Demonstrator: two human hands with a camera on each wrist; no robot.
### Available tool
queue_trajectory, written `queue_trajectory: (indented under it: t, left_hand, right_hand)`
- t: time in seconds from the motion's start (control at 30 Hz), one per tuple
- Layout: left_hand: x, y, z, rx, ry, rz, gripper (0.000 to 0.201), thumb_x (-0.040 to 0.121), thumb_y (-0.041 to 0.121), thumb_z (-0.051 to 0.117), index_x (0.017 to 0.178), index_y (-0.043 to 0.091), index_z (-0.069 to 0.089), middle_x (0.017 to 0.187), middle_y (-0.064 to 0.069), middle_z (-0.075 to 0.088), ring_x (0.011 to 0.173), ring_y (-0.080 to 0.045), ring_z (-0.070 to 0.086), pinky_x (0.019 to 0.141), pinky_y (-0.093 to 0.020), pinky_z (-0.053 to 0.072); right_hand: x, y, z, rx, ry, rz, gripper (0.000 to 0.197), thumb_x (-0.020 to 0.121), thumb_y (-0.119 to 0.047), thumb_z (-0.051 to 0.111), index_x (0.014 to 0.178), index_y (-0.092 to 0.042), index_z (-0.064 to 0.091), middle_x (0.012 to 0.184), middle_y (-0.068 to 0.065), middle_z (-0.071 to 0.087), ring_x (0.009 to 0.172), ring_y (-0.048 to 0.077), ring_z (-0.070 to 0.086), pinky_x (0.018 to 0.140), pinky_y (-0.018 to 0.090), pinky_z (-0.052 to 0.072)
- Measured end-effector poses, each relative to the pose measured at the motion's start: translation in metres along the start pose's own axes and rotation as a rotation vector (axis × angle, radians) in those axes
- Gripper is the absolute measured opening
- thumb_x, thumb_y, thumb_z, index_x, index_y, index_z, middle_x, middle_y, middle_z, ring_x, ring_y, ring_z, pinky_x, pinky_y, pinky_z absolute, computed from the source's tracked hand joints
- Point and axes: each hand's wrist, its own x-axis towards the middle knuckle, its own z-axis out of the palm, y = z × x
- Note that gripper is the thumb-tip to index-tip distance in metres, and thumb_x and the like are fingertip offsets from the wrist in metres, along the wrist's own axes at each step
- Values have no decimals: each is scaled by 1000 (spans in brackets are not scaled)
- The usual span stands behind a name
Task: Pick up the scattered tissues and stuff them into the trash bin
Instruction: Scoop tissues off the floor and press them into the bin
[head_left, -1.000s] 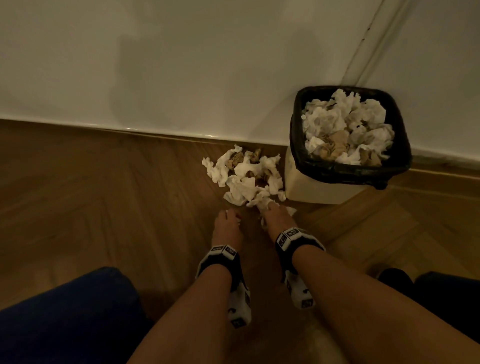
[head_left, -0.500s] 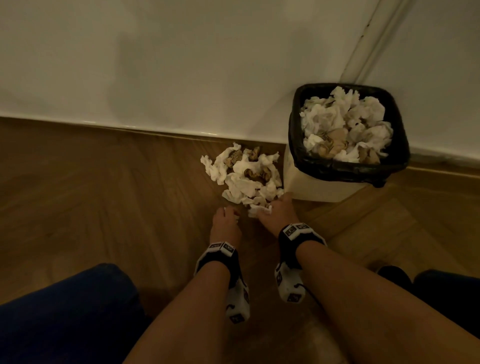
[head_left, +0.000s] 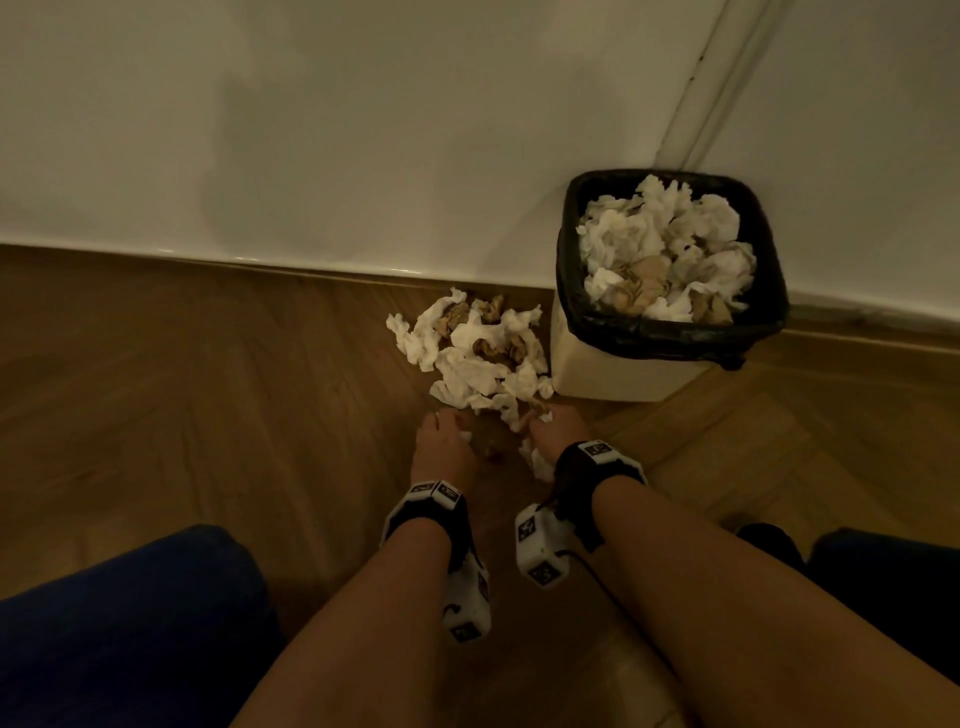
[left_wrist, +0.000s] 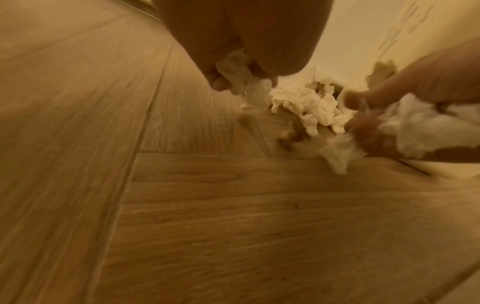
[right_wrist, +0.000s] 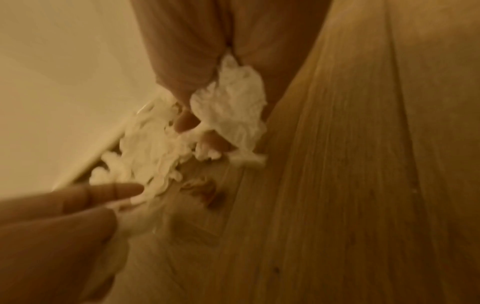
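Observation:
A heap of crumpled white and brown tissues (head_left: 480, 353) lies on the wooden floor against the left side of the trash bin (head_left: 623, 371). The bin has a black liner and is filled to the rim with tissues (head_left: 665, 254). My left hand (head_left: 441, 439) is at the heap's near edge and grips a white tissue (left_wrist: 242, 82) in curled fingers. My right hand (head_left: 553, 426) is just right of it, beside the bin's corner, and holds a bunch of white tissue (right_wrist: 233, 107) in its palm. A small brown scrap (head_left: 485, 448) lies on the floor between the hands.
The bin stands against a white wall (head_left: 363, 130) with a skirting strip. My knees in dark blue cloth (head_left: 119, 623) are at the lower left and right edges. Herringbone wood floor (head_left: 182, 415) stretches to the left of the heap.
Both hands have closed on tissues at the near edge of the heap and drawn slightly back. White tissue now shows under the right hand, and a brown scrap lies exposed between them.

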Motion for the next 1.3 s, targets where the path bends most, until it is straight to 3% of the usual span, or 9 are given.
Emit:
queue_trajectory:
  t: [0.1,0.27,0.47,0.57,0.7,0.8,0.93,1.03,1.3]
  left_hand:
    - [2,4,-1,-68,10,-38,29,95,32,46,113,11,53,117,-8,54,110,-24,49,91,-32,40]
    - [4,1,-11,-14,-14,-24,22,95,16,42,112,9,55,120,-13,54,102,-29,55,80,-31,42]
    - [-1,3,-26,-30,-66,-108,33,99,26,34,119,12,56,119,-15,57,96,-29,58,80,-31,45]
    - [-9,9,-31,-14,-86,-56,35,100,30,36,114,12,62,110,-15,65,96,-30,62,83,-33,50]
    - [-23,25,-40,37,-106,33,49,100,42,31,83,10,64,93,-13,67,89,-29,62,75,-32,46]
    - [-34,40,-50,91,-73,48,55,98,49,24,61,18,50,73,-8,58,78,-26,60,65,-30,41]
    - [-40,61,-65,174,-98,114,39,100,27,24,104,4,55,108,-17,57,102,-31,55,83,-37,45]
    - [-45,75,-74,158,-83,121,32,100,15,28,122,0,45,125,-19,46,117,-32,45,95,-37,39]
    - [-49,131,-118,121,32,171,30,89,6,46,118,11,53,138,-15,29,124,-32,36,105,-35,35]
  right_hand:
    - [-2,3,-4,135,19,60,27,92,-18,49,66,-16,52,77,7,55,62,16,50,61,23,42]
    - [-11,-2,-9,220,54,127,44,95,-45,41,106,-6,58,108,11,55,102,31,53,84,37,39]
    - [-28,-3,-24,157,1,126,32,95,-1,44,125,-6,55,136,10,49,117,28,51,80,31,48]
    - [-37,-3,-33,339,-3,135,25,99,-7,39,117,-1,56,114,16,54,90,28,59,91,38,47]
    - [-61,-5,-48,397,-54,139,31,103,-23,28,104,-6,55,83,14,61,51,19,48,46,27,42]
    - [-77,-9,-55,228,-79,95,25,102,-22,30,92,-11,51,71,8,50,54,19,42,48,27,36]
    - [-94,-13,-62,158,-28,-14,29,98,-22,38,70,-21,42,64,1,43,51,15,40,47,25,36]
    - [-110,-19,-70,138,9,-100,15,98,-23,37,84,-21,42,68,-5,42,55,11,42,50,24,39]
    - [-147,-74,-120,185,38,-274,12,95,-21,41,102,-14,48,67,-5,42,56,9,41,53,25,39]
